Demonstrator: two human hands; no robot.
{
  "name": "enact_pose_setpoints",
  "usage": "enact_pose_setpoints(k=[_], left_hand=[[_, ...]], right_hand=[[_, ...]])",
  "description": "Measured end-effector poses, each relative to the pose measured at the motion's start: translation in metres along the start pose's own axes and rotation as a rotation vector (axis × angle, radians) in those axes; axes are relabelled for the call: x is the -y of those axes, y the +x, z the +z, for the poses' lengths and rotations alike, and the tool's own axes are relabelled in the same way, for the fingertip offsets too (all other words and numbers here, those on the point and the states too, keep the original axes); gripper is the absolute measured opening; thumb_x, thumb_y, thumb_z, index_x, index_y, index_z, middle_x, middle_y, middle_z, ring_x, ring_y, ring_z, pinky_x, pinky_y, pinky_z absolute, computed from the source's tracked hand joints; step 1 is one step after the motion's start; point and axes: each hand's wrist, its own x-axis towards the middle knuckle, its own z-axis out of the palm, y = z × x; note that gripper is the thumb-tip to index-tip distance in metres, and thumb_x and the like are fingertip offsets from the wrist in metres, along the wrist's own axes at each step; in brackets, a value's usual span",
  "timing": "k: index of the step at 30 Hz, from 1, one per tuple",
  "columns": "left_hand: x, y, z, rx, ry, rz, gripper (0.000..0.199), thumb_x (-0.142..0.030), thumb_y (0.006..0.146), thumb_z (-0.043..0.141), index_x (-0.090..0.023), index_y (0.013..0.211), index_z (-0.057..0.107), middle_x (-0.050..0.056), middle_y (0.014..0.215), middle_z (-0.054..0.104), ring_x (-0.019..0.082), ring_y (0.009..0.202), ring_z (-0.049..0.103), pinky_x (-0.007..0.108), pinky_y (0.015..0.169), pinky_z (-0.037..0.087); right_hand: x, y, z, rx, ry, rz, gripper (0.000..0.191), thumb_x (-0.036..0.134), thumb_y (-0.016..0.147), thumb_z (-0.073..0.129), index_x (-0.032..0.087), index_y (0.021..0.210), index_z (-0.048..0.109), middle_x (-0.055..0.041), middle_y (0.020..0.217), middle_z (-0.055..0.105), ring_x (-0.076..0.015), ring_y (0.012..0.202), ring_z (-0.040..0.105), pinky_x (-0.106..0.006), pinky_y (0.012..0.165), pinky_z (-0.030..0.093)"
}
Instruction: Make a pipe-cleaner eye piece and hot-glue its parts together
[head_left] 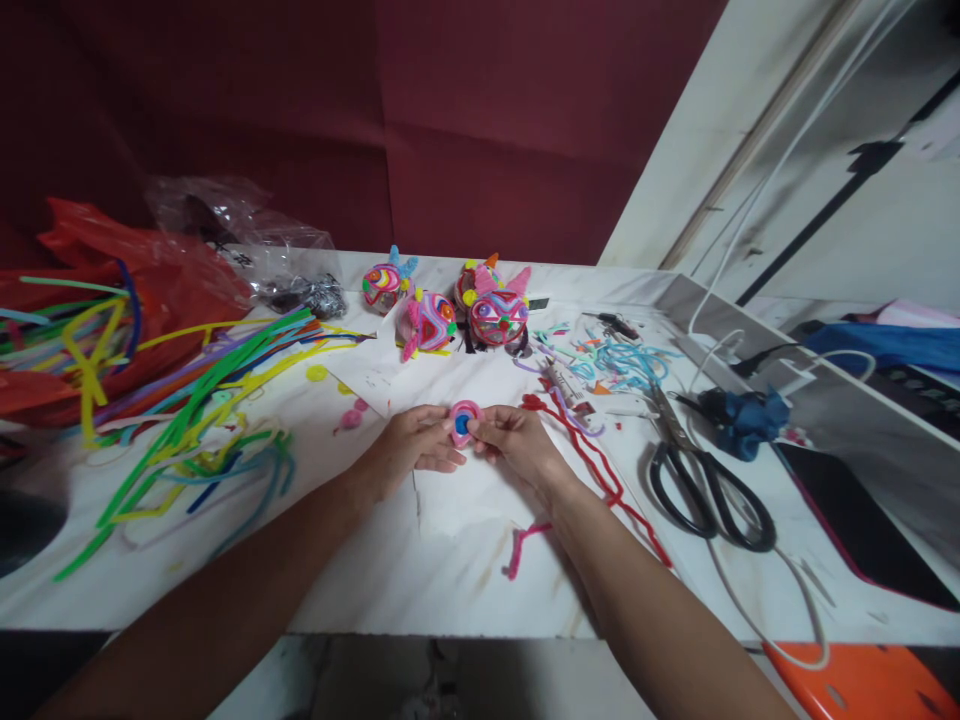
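Note:
Between my two hands, over the white table, is a small coil of pipe cleaner (pixel 463 424), pink around a blue middle. My left hand (pixel 421 437) grips its left side with the fingertips. From the right, my right hand (pixel 514 438) pinches the same coil, thumb near its lower edge. Close to my right wrist lie red pipe cleaners (pixel 592 455) and a short pink pipe cleaner (pixel 516 555). Beyond my hands stand several colourful round fish-like ornaments (pixel 499 318) wound with pipe cleaner.
Loose pipe cleaners (pixel 202 390) and a red plastic bag (pixel 150 265) cover the left side. Black-handled scissors (pixel 694 470), a phone (pixel 862 520), a white cable (pixel 739 600), a glue tube (pixel 566 382) and blue scraps (pixel 630 362) lie at the right.

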Motion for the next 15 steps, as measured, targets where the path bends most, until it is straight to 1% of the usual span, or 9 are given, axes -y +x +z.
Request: enact_pose_setpoints(k=[3, 5, 7, 11, 13, 15], left_hand=[[0.0004, 0.0004, 0.0020, -0.055, 0.016, 0.058, 0.054, -0.048, 0.066, 0.084, -0.019, 0.100, 0.054, 0.002, 0.079, 0.071, 0.020, 0.062, 0.073, 0.030, 0.056, 0.060], [0.0018, 0.0011, 0.0026, -0.067, 0.056, 0.107, 0.051, -0.050, 0.063, 0.084, -0.019, 0.091, 0.055, 0.000, 0.077, 0.066, 0.017, 0.058, 0.069, 0.028, 0.051, 0.059], [0.0037, 0.0021, 0.0024, -0.076, 0.108, 0.134, 0.047, -0.051, 0.064, 0.082, -0.017, 0.085, 0.057, -0.001, 0.072, 0.063, 0.013, 0.053, 0.063, 0.025, 0.046, 0.055], [0.0052, 0.0031, 0.0015, -0.123, 0.183, 0.136, 0.039, -0.050, 0.069, 0.076, -0.017, 0.080, 0.059, -0.004, 0.052, 0.054, 0.009, 0.041, 0.050, 0.018, 0.036, 0.041], [0.0035, 0.0024, 0.0020, -0.145, 0.199, 0.150, 0.036, -0.049, 0.070, 0.075, -0.017, 0.077, 0.059, -0.006, 0.046, 0.051, 0.007, 0.036, 0.044, 0.016, 0.034, 0.034], [0.0010, 0.0012, 0.0029, -0.155, 0.204, 0.155, 0.034, -0.047, 0.071, 0.074, -0.017, 0.075, 0.058, -0.007, 0.043, 0.049, 0.006, 0.033, 0.039, 0.015, 0.033, 0.029]], right_hand=[[0.0014, -0.0007, 0.0001, -0.021, 0.024, -0.005, 0.037, 0.034, 0.046, 0.093, 0.015, 0.066, 0.068, 0.0003, 0.051, 0.064, -0.0089, 0.044, 0.051, -0.020, 0.041, 0.037], [0.0016, -0.0007, -0.0001, -0.027, 0.035, 0.000, 0.038, 0.033, 0.045, 0.094, 0.016, 0.067, 0.069, 0.0002, 0.052, 0.065, -0.0097, 0.046, 0.053, -0.020, 0.041, 0.037], [0.0011, -0.0004, -0.0004, -0.018, 0.040, 0.007, 0.039, 0.033, 0.045, 0.094, 0.016, 0.068, 0.069, 0.0004, 0.053, 0.066, -0.0099, 0.047, 0.053, -0.020, 0.041, 0.037], [-0.0011, 0.0005, -0.0008, 0.018, 0.034, 0.018, 0.038, 0.034, 0.046, 0.093, 0.015, 0.068, 0.068, 0.0008, 0.053, 0.065, -0.0089, 0.046, 0.053, -0.019, 0.040, 0.035], [-0.0017, 0.0005, -0.0005, 0.041, 0.024, 0.025, 0.037, 0.033, 0.046, 0.093, 0.016, 0.067, 0.068, 0.0015, 0.053, 0.065, -0.0083, 0.045, 0.052, -0.018, 0.039, 0.035], [-0.0019, 0.0001, -0.0001, 0.059, 0.010, 0.031, 0.035, 0.032, 0.047, 0.093, 0.016, 0.066, 0.068, 0.0025, 0.051, 0.064, -0.0076, 0.043, 0.050, -0.018, 0.038, 0.033]])
